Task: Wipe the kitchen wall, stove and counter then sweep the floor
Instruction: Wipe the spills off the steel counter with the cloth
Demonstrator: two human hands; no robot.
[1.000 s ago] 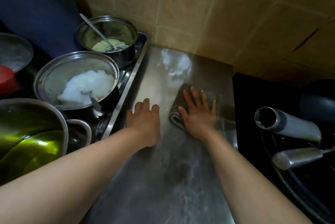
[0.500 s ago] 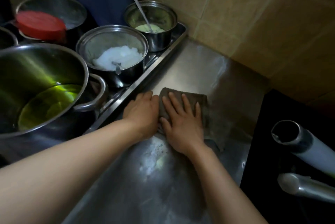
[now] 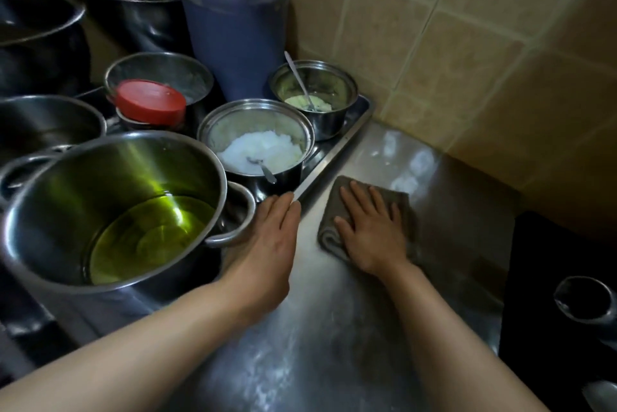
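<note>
Counter [image 3: 334, 328]: steel, w/ white smears left at the back corner by the wall [image 3: 434, 54] and a powdery haze along the front edge. Wall is tiled; no cloth contact at present.

Big pot [image 3: 110, 208]: stands at the counter's left edge, greenish liquid inside, its handle just beside the left hand.

Tray [image 3: 337, 148]: runs along the counter's left edge to the back corner and carries the rice pot [image 3: 257, 144] and, behind it, a small pot [image 3: 314, 98] w/ spoon.

Cloth [image 3: 337, 208]: folded, brown, lies flat mid-counter, just right of the tray edge.

Right hand [image 3: 370, 228]: fingers spread straight, palm pressed on the cloth; nothing is gripped.

Left hand [image 3: 270, 238]: fingers straight and together, laid flat on the counter, tips touching the tray edge.

Change vs. 0.5 s ago: cloth and right hand have been shifted away from the left hand, from touching to clearly apart, and sit closer to the back corner. Left hand has been moved fwd to the tray edge.

Judgement: counter wipe is in progress, approx. early stage; the stroke appears directed at the back-corner smears. Stove, wall and floor cannot be judged done. Risk: tray or big pot nudged by the left hand.
</note>
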